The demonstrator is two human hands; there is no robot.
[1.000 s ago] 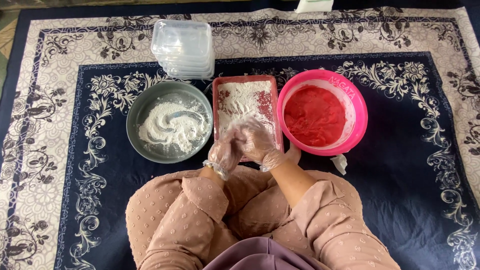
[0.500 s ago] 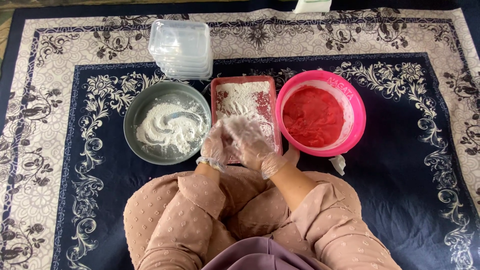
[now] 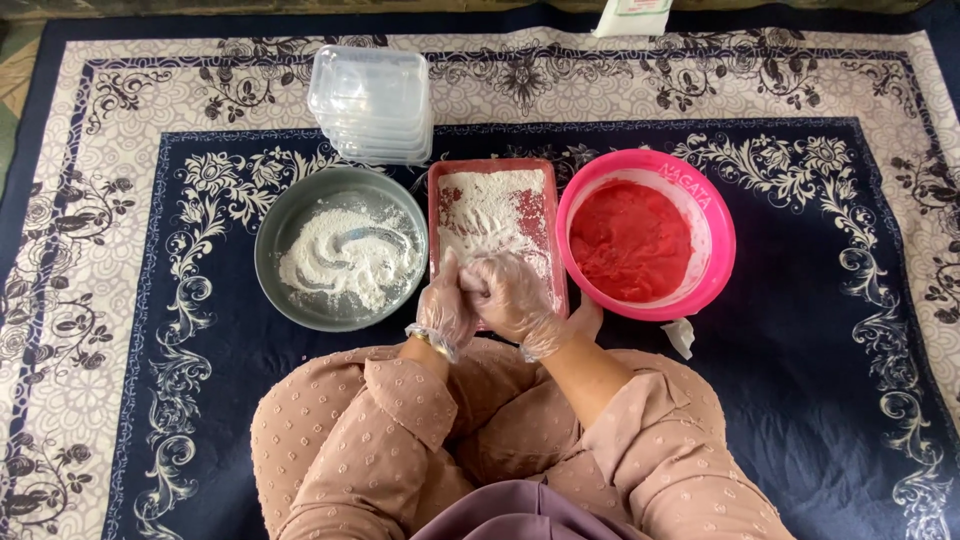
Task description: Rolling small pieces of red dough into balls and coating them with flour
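Navy-and-cream patterned carpet point(image 3: 820, 380) spreads under everything. Near me, my gloved left hand point(image 3: 445, 308) and right hand point(image 3: 515, 297) cup together over the near end of the red floured tray point(image 3: 497, 215); whether they clasp anything I cannot tell. Left sits a grey flour bowl point(image 3: 340, 260), right a pink bowl of red paste point(image 3: 645, 235), far left stacked clear containers point(image 3: 372, 103)

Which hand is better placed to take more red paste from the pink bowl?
Probably the right hand: it is nearer the pink bowl. The left hand is toward the grey bowl.
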